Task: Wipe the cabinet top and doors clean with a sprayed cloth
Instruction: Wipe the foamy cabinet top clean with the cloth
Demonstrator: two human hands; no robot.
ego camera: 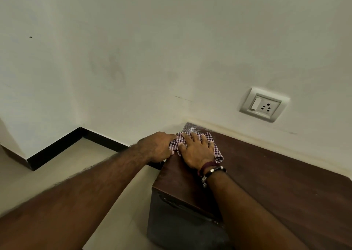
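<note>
1. The checked cloth (198, 143) lies on the cabinet top (276, 173) at its far left corner, near the wall.
2. Right hand (197, 151): fingers spread flat, pressing the cloth down for full contact.
3. Left hand (158, 146): grips the cloth's left edge at the cabinet side, probably to keep it from bunching.

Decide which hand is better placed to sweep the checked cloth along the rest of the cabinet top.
Right. The right hand lies flat on the checked cloth, with the unwiped cabinet top stretching to its side. The left hand only grips the cloth's left edge.
</note>
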